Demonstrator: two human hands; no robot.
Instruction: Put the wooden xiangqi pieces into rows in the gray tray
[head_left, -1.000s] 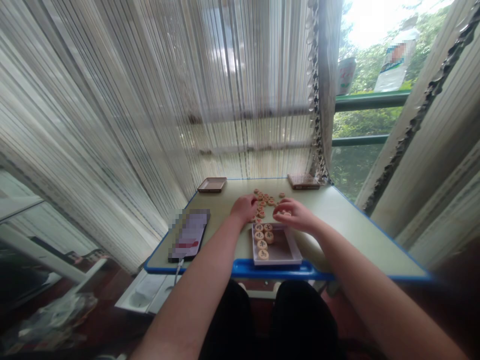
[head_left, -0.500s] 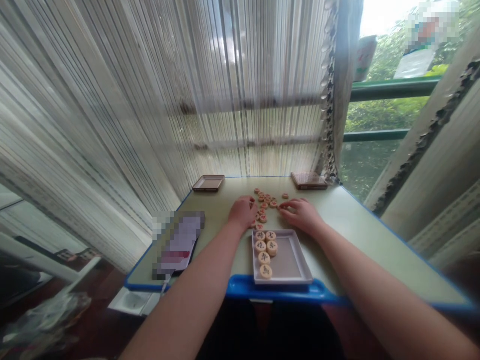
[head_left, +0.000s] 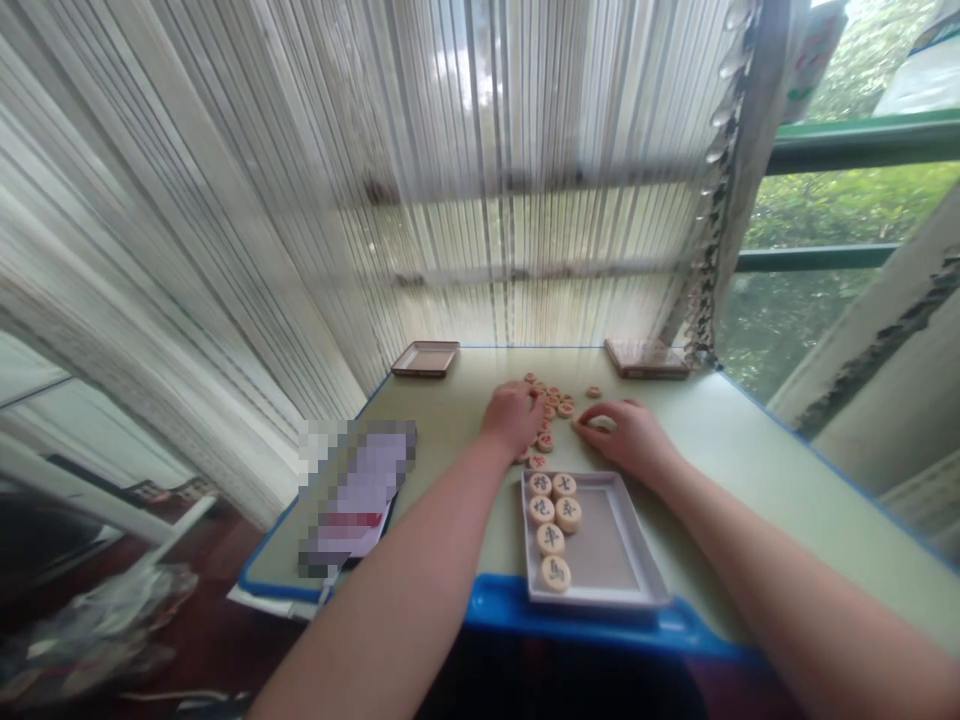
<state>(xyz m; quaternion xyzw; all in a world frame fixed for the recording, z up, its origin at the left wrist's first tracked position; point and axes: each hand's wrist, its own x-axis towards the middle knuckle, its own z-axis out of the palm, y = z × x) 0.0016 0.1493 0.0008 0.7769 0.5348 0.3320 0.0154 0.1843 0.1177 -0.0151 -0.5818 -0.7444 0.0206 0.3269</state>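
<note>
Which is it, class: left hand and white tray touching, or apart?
Apart. The head view shows red-marked pieces and tabletop between the left hand and the white tray.

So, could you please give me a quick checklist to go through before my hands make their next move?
1. Box open side up: ok.
2. Space in box: ok, its floor shows on the right.
3. Black pieces in the box face up: ok, characters show.
4. Red pieces in reach: ok, beyond the box, close to both hands.
5. Left hand and right hand free: cannot tell, fingertips partly hidden or unclear.
6. Phone apart from box: ok.
</note>
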